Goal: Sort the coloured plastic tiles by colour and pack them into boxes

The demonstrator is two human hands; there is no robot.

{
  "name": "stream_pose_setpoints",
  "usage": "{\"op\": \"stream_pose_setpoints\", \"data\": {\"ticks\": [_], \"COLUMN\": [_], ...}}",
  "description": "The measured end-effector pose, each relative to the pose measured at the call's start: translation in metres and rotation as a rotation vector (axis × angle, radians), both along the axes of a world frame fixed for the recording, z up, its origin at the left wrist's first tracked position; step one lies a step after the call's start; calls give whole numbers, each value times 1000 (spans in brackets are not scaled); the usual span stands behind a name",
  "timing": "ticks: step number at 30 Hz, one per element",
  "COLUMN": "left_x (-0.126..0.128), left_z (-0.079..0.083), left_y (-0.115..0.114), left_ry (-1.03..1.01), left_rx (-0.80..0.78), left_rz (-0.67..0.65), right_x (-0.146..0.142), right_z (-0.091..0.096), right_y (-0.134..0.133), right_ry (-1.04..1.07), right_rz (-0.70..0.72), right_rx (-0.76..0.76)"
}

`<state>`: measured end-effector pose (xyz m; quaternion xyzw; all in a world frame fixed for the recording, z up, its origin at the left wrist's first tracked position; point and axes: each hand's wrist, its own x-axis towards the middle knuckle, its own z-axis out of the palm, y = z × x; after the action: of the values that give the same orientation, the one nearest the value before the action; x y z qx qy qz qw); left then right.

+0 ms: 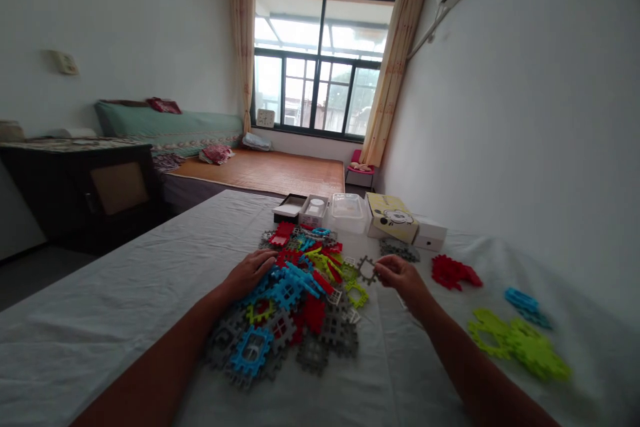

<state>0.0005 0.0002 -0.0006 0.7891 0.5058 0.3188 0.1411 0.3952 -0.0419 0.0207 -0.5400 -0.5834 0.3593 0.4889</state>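
My right hand [403,282] pinches a grey notched frame piece [361,273] by its right edge, just right of a mixed pile of plastic interlocking building pieces. My left hand [250,272] lies with its fingers stretched out on the pile's left side, by some blue pieces [289,287]. The pile also holds red pieces [313,313], yellow-green frames [356,294], dark grey plates [340,330] and small white window-like grids. A blue frame [251,351] lies near its front. Whether my left fingers grip any piece cannot be made out.
Separate groups of red pieces [454,271], blue pieces [522,300], yellow-green pieces [523,345] and grey pieces [399,250] lie right on the white cloth [165,267]. Behind stand a black open box [289,208], a clear plastic container [347,212], a yellow box [391,217] and a white box [431,235].
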Motion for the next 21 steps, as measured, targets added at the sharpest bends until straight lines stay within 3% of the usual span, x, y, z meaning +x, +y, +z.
{"op": "stream_pose_setpoints", "data": {"ticks": [4, 8, 11, 15, 18, 21], "left_x": [0, 2, 8, 26, 38, 46], "left_z": [-2, 11, 40, 80, 88, 81], "left_y": [0, -6, -22, -47, -49, -35], "left_ry": [23, 2, -97, -69, 42, 39], "left_rx": [-3, 92, 146, -53, -60, 29], "left_rz": [-2, 22, -26, -340, -468, -368], "right_x": [43, 41, 4, -47, -59, -56], "right_z": [3, 0, -7, -15, -16, -19], "right_y": [37, 46, 31, 2, -10, -10], "right_ry": [-55, -132, -221, -312, -351, -364], "right_rz": [-320, -401, -296, -8, 115, 137], "right_rx": [33, 89, 195, 351, 389, 384]}}
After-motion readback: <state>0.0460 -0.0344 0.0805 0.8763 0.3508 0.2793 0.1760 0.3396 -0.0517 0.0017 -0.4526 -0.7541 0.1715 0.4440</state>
